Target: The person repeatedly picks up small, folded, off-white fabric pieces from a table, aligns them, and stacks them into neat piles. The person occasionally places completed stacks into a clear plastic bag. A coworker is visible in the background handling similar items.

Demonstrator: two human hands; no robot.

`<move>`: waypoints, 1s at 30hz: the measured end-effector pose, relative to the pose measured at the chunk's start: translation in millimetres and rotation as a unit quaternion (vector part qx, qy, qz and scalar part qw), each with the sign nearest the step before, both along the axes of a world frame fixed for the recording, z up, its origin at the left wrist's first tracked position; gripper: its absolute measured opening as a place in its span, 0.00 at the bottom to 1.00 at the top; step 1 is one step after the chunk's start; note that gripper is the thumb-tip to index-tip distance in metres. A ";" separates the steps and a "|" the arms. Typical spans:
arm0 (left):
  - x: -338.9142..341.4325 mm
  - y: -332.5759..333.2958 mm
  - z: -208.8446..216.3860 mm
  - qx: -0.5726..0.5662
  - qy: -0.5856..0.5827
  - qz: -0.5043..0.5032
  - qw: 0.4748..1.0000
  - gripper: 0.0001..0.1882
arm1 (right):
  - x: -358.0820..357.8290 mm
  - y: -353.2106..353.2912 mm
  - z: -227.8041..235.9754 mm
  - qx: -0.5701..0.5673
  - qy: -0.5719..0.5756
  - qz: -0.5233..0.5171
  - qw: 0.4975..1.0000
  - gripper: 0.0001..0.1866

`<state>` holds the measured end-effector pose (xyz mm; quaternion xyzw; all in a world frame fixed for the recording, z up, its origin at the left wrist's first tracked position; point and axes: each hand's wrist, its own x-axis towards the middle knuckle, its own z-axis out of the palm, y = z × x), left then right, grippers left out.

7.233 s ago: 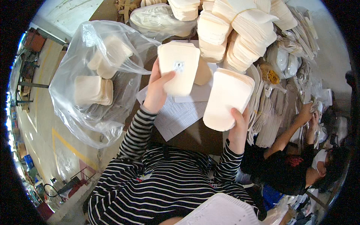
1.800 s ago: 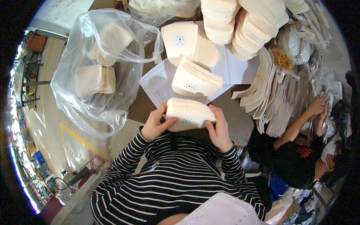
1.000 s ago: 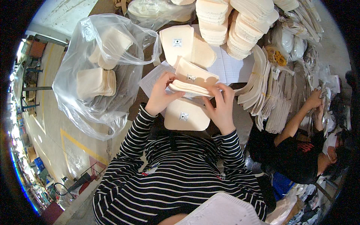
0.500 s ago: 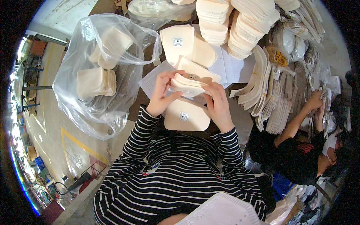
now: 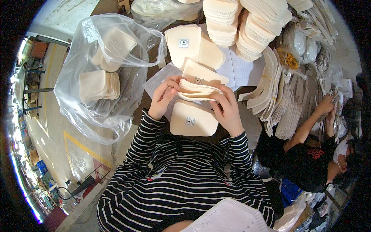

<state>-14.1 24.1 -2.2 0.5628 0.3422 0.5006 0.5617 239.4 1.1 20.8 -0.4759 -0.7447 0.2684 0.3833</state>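
My left hand (image 5: 163,99) and my right hand (image 5: 228,112) grip the two ends of a small stack of cream pads (image 5: 198,91), held edge-on so the layers show. The pads look like soft, rounded fabric pieces. Nearest my body lies a cream pad (image 5: 203,125) with a small printed label facing up. Just beyond the held stack is another labelled pad (image 5: 205,72), its near part hidden by the stack. Farther back rest larger cream pads (image 5: 188,54), overlapping, the left one labelled.
At left, a clear plastic bag (image 5: 133,87) holds stacks of pads (image 5: 96,86). Tall pad piles (image 5: 220,23) stand at the back, by an open ruled notebook (image 5: 245,73). Bundled cream strips (image 5: 266,91) lie right. A co-worker's arm (image 5: 309,125) reaches into things at far right.
The held stack has tipped so its layered edges face up, and the label on its near face no longer shows. My left fingers have curled in closer to it.
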 end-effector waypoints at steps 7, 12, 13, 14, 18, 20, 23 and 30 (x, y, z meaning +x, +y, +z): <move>-1.7 1.9 0.1 -0.026 0.014 0.008 1.000 0.09 | 0.1 2.0 -0.7 0.024 0.002 -0.005 1.000 0.11; -1.2 1.8 -13.4 0.009 0.033 0.026 0.999 0.19 | -1.7 1.0 -5.0 0.012 0.007 -0.021 1.000 0.17; 0.3 0.2 -17.2 0.018 0.000 0.041 0.999 0.20 | -2.7 0.0 -4.1 0.011 0.009 -0.026 1.000 0.19; 4.4 -2.2 -18.1 0.027 -0.033 0.055 0.998 0.22 | -3.4 -0.6 -3.1 0.010 0.011 -0.032 0.999 0.21; 4.0 0.3 0.0 0.023 0.085 0.034 0.996 0.27 | -5.8 1.4 7.8 0.026 -0.055 -0.014 0.998 0.26; 5.2 4.4 8.0 0.001 0.193 -0.059 0.979 0.25 | -11.6 2.9 8.3 0.011 -0.089 -0.019 0.996 0.26; 3.6 7.0 5.1 0.010 0.241 -0.106 0.965 0.22 | -7.2 2.3 22.5 -0.025 -0.113 -0.005 0.993 0.25; -5.2 -1.8 39.7 0.161 0.247 -0.058 0.954 0.18 | 8.9 -7.1 33.2 0.005 -0.021 0.018 1.000 0.22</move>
